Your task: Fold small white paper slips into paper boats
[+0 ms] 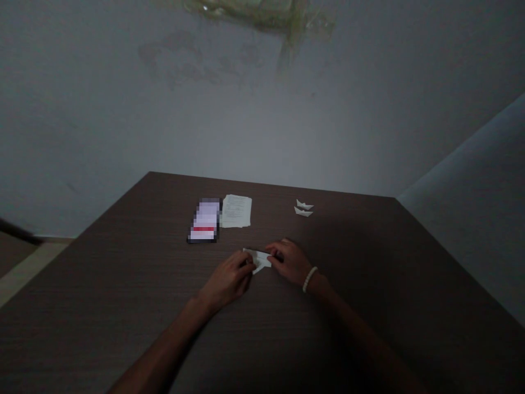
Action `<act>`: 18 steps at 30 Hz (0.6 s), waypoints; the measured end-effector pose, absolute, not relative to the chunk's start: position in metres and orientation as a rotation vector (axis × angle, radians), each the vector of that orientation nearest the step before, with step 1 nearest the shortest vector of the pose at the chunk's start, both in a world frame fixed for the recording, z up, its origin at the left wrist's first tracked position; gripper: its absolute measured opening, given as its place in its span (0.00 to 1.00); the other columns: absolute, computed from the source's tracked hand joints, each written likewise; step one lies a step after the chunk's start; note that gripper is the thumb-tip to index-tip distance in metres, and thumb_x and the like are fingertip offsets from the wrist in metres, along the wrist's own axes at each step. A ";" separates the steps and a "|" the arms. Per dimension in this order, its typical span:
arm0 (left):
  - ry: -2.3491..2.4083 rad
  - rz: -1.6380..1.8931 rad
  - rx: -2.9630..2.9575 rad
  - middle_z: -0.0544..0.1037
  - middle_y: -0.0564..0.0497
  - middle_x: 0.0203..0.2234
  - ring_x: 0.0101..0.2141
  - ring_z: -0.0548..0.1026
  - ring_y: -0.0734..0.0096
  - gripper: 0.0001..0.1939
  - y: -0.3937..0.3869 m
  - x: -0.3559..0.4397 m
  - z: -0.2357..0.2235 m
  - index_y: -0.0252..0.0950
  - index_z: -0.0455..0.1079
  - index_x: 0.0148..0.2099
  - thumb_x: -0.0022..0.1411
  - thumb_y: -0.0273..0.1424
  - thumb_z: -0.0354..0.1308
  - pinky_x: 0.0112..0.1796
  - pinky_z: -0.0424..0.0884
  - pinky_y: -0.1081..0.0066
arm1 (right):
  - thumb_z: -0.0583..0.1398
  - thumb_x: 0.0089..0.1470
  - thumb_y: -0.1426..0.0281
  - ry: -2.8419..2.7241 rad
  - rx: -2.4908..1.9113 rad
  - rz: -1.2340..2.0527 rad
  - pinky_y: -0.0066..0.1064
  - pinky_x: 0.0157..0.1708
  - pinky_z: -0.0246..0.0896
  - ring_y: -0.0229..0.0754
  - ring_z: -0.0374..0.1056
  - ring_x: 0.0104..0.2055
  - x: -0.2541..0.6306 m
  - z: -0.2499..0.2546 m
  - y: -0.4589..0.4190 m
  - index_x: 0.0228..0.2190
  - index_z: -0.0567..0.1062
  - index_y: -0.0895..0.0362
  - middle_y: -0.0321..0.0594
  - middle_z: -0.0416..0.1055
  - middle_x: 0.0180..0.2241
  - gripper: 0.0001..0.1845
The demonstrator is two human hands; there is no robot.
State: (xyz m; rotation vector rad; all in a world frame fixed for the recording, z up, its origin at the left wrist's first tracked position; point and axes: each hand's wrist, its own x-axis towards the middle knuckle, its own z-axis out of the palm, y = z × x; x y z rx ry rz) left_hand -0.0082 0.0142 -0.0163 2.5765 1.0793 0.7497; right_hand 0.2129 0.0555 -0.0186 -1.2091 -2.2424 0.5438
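A small piece of folded white paper (261,259) is held between my two hands, just above or on the brown table. My left hand (230,278) pinches its left end, fingers curled over part of it. At the right end, my right hand (290,261) grips the paper between thumb and fingers; a pale beaded bracelet (310,279) circles that wrist. The paper's lower edge slopes to a point near the left fingers. Both hands hide its ends.
Two small folded paper boats (304,211) stand at the back right of the table (164,306). Left of centre lie a phone (205,219) with a blurred screen and a stack of printed paper sheets (237,211). A stained wall (254,126) rises behind the table's far edge.
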 end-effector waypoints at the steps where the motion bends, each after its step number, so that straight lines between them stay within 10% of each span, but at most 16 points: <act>1: 1.057 0.724 2.577 0.71 0.43 0.38 0.39 0.69 0.63 0.12 0.013 -0.007 -0.014 0.34 0.73 0.42 0.62 0.22 0.49 0.40 0.70 0.65 | 0.63 0.51 0.76 -2.239 -1.214 0.553 0.32 0.37 0.62 0.41 0.67 0.35 0.212 -0.018 0.055 0.39 0.76 0.56 0.38 0.74 0.30 0.11; 18: 1.158 0.764 2.689 0.72 0.42 0.45 0.44 0.71 0.59 0.12 0.014 -0.006 -0.019 0.36 0.70 0.50 0.65 0.27 0.51 0.43 0.73 0.59 | 0.58 0.52 0.78 -2.062 -1.087 1.016 0.25 0.28 0.60 0.33 0.65 0.24 0.207 -0.021 0.062 0.35 0.70 0.58 0.31 0.71 0.24 0.07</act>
